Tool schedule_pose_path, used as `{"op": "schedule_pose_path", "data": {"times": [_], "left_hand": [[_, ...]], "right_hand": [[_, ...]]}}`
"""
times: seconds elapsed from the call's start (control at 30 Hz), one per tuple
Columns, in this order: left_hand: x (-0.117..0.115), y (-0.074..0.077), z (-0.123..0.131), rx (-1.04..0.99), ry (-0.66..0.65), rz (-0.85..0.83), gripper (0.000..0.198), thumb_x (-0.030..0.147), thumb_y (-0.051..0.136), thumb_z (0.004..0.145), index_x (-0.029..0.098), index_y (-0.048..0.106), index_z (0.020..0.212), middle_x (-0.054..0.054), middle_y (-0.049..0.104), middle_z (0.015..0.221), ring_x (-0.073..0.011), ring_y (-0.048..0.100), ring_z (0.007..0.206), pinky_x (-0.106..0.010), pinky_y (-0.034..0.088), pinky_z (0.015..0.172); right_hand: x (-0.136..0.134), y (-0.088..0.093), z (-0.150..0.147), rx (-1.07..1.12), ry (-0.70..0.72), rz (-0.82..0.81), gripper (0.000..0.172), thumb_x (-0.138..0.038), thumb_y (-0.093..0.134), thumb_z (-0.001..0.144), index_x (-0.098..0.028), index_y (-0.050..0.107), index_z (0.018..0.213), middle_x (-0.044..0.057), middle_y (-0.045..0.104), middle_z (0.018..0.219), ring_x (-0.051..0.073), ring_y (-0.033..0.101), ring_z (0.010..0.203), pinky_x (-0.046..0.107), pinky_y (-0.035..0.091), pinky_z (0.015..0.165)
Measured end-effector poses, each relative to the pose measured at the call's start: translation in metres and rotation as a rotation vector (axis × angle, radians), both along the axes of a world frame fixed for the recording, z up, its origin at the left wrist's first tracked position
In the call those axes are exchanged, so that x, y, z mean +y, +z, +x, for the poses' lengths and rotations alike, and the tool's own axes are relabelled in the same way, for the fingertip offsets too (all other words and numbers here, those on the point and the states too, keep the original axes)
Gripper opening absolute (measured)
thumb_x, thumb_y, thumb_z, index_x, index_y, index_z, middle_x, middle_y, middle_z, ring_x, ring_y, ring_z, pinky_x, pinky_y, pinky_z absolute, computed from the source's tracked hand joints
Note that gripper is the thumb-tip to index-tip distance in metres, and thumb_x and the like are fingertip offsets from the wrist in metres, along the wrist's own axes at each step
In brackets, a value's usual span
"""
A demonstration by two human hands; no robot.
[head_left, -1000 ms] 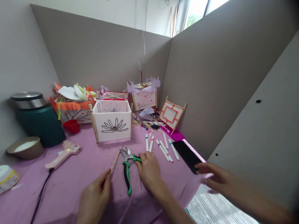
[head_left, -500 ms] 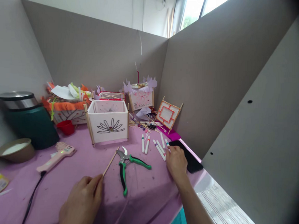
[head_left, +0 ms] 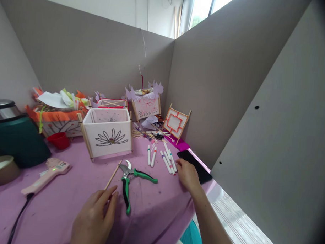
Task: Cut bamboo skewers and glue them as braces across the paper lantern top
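Note:
My left hand [head_left: 93, 217] is low on the purple cloth, thumb and index finger apart. A thin wooden stick [head_left: 113, 175] lies at its fingers, its lower end hidden behind the index finger; it does not look gripped. Pruning shears [head_left: 127, 176] with green and black handles lie open beside the stick's upper end. My right hand [head_left: 187, 173] rests at the right, fingers loosely bent, just beside a white marker [head_left: 173, 164] with a teal band. Nothing shows in that hand. Several more white markers [head_left: 165, 162] lie close to it.
A white box [head_left: 112, 140] with a drawn flower stands behind the shears. A pink glue gun [head_left: 47, 176], red cup [head_left: 59, 140], green container [head_left: 20, 142] and bowl [head_left: 14, 172] are at the left. A black phone-like slab [head_left: 203, 173] lies by the right edge; a small frame [head_left: 175, 123] leans behind.
My view has turned slightly right. My left fingers have spread from their pinch on the stick. My right hand has drawn off the teal-banded marker, which now lies in full view.

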State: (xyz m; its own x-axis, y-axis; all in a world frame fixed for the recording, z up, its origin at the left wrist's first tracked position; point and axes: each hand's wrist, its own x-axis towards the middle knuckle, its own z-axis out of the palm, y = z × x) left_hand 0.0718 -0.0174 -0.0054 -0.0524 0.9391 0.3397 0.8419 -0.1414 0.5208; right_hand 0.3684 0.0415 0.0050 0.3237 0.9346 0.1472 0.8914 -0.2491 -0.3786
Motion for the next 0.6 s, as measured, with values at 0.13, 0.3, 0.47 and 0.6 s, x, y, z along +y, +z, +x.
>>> {"op": "schedule_pose_path", "data": {"times": [0.13,0.3,0.47,0.6], "left_hand": [[-0.001,-0.003,-0.003,-0.020,-0.006,0.028,0.029,0.039,0.047,0.087,0.024,0.069,0.099,0.000,0.070,0.096,-0.0158,0.064,0.075,-0.027,0.045,0.068],[-0.002,-0.005,-0.003,-0.030,-0.046,0.142,0.025,0.038,0.049,0.087,0.025,0.069,0.095,0.003,0.071,0.088,-0.0120,0.062,0.061,-0.023,0.046,0.061],[-0.003,-0.004,0.001,-0.015,-0.059,0.231,0.025,0.036,0.049,0.087,0.023,0.070,0.093,0.001,0.073,0.083,-0.0137,0.065,0.064,-0.023,0.048,0.061],[-0.006,-0.007,-0.002,-0.003,-0.048,0.245,0.027,0.036,0.050,0.086,0.022,0.070,0.096,-0.001,0.075,0.084,-0.0154,0.068,0.066,-0.023,0.049,0.058]], "right_hand": [[0.003,0.001,-0.002,-0.024,-0.020,-0.004,0.028,-0.027,0.040,0.090,-0.019,0.066,0.097,0.008,0.069,0.097,0.023,0.064,0.090,0.030,0.039,0.072],[0.014,0.001,-0.015,-0.099,0.016,-0.056,0.034,-0.037,0.052,0.084,-0.016,0.058,0.111,0.012,0.065,0.102,0.027,0.062,0.092,0.032,0.042,0.071],[0.029,0.002,-0.026,-0.092,0.037,-0.146,0.035,-0.024,0.051,0.080,-0.012,0.053,0.113,0.017,0.063,0.103,0.030,0.062,0.094,0.034,0.043,0.071],[0.035,0.001,-0.031,-0.045,0.062,-0.173,0.035,-0.015,0.048,0.079,-0.009,0.052,0.113,0.020,0.065,0.103,0.031,0.062,0.094,0.035,0.043,0.074]]}}
